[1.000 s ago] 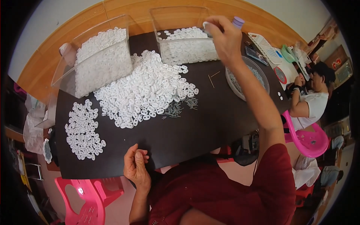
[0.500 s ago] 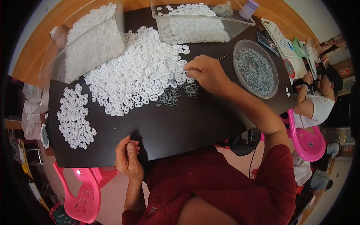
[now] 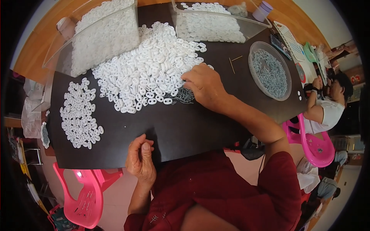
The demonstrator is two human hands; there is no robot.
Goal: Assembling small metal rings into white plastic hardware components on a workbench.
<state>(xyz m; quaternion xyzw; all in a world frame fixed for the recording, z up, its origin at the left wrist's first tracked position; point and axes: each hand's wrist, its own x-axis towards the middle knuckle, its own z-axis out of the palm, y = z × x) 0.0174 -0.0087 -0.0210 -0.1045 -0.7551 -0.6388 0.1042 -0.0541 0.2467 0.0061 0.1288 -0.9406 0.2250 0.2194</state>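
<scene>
My right hand (image 3: 206, 85) reaches over the near right edge of a big heap of white oval plastic pieces with two holes each (image 3: 144, 67). Its fingertips are pinched together above a small pile of thin grey screws (image 3: 182, 96) and hide part of it; what they grip, if anything, is too small to make out. Close to the table's front edge, my left hand (image 3: 141, 161) is held with curled fingers and the thumb against them; its inside is hidden. A flatter group of the same white pieces (image 3: 80, 115) lies at the left.
Two clear bins, left (image 3: 104, 48) and right (image 3: 210, 27), hold more white pieces. A round clear tub (image 3: 290, 82) of grey screws stands at the right, beside two thin golden sticks (image 3: 232, 66). Another person (image 3: 327, 104) sits at the far right. A pink chair (image 3: 83, 200) stands left.
My right hand has moved left and nearer, from the heap's right edge down to the screws, uncovering the golden sticks. My left hand keeps its curled pose. The whole view has shifted slightly.
</scene>
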